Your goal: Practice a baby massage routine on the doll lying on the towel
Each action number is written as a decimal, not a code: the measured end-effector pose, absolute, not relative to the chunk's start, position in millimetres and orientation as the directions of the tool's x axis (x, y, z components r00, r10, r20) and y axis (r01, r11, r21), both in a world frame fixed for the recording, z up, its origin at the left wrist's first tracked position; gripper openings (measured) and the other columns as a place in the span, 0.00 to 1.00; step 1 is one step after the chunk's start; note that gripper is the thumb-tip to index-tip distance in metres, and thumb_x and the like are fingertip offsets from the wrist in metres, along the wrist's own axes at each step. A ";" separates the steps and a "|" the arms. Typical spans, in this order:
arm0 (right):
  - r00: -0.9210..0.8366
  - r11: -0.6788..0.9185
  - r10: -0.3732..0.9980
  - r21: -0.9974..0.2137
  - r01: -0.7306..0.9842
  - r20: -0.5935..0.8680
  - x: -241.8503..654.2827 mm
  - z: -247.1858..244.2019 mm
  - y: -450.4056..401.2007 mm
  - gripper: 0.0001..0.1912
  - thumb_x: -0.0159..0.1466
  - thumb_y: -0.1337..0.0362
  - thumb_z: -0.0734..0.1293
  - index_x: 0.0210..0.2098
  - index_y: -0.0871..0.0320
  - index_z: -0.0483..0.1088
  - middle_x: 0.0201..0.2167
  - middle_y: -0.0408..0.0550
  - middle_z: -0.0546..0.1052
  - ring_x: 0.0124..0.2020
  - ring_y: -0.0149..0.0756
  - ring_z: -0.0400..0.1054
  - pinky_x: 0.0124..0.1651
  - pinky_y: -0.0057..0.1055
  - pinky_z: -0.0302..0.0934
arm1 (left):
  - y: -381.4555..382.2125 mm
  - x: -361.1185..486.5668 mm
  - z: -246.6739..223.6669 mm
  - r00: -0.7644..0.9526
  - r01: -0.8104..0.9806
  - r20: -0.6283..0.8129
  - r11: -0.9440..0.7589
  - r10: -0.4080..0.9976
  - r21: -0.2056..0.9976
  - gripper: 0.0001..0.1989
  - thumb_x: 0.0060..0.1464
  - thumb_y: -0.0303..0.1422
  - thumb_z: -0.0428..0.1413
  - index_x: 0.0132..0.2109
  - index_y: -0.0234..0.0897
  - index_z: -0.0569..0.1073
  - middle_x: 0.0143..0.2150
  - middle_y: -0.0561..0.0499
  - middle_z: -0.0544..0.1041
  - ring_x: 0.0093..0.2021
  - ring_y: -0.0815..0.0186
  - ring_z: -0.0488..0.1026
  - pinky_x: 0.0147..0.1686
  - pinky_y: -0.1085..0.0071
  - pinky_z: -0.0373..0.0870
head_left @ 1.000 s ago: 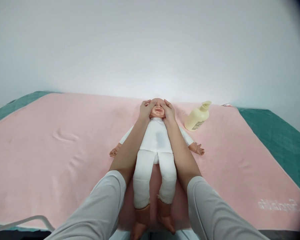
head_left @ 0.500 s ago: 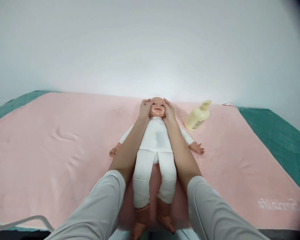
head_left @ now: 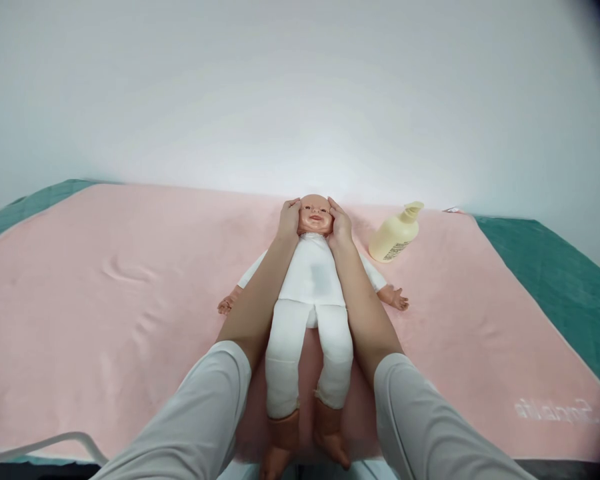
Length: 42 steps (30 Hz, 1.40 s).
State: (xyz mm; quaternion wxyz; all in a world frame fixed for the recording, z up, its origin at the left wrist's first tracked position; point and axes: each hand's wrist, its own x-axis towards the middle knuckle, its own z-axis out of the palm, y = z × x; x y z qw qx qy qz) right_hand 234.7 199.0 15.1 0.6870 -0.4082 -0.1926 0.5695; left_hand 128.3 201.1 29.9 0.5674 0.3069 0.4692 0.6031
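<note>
A baby doll (head_left: pixel 312 270) with a white cloth body lies on its back, its head away from me and its feet towards me. My left hand (head_left: pixel 289 219) cups the left side of the doll's head, fingers curved along it. On the opposite side my right hand (head_left: pixel 341 221) holds the head in the same way, its thumb by the temple. Between my hands the doll's face is uncovered. My forearms lie over the doll's spread arms and partly hide them. Some of my fingertips are hidden behind the head.
A pale yellow pump bottle (head_left: pixel 394 235) stands tilted to the right of the doll. Beneath everything is a pink towel (head_left: pixel 105 320), over a green cover (head_left: pixel 555 280). A white wall (head_left: pixel 300 87) rises behind. A pale cable or tube (head_left: pixel 55 439) curves at the lower left.
My thumbs have slid outward from beside the doll's eyes to the sides of its head, so more of the face shows. The doll and bottle stay in place.
</note>
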 end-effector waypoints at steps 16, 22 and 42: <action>0.357 0.143 0.933 -0.858 -0.494 -0.049 234.3 1.8 201.3 0.21 0.52 0.68 0.73 0.46 0.57 0.72 0.43 0.44 0.79 0.41 0.31 0.75 0.54 0.35 0.70 | 197.3 125.4 27.4 -0.181 -0.351 -0.090 0.021 0.979 0.936 0.19 0.43 0.28 0.67 0.43 0.33 0.72 0.41 0.45 0.77 0.41 0.62 0.78 0.47 0.64 0.74; 0.355 0.150 0.934 -0.864 -0.481 -0.035 234.8 0.3 203.7 0.19 0.54 0.65 0.72 0.45 0.57 0.72 0.45 0.45 0.79 0.46 0.32 0.75 0.55 0.35 0.69 | 197.4 125.8 26.6 -0.191 -0.356 -0.070 -0.003 0.979 0.935 0.18 0.45 0.29 0.66 0.44 0.32 0.73 0.39 0.46 0.77 0.41 0.62 0.77 0.48 0.64 0.73; 0.318 0.040 0.924 -0.774 -0.632 -0.212 234.6 10.1 203.5 0.20 0.59 0.73 0.63 0.50 0.56 0.73 0.35 0.41 0.80 0.35 0.32 0.75 0.52 0.41 0.72 | 198.2 128.6 29.9 -0.145 -0.459 -0.145 0.063 0.979 0.886 0.06 0.54 0.25 0.56 0.40 0.36 0.73 0.40 0.47 0.77 0.44 0.63 0.76 0.49 0.66 0.71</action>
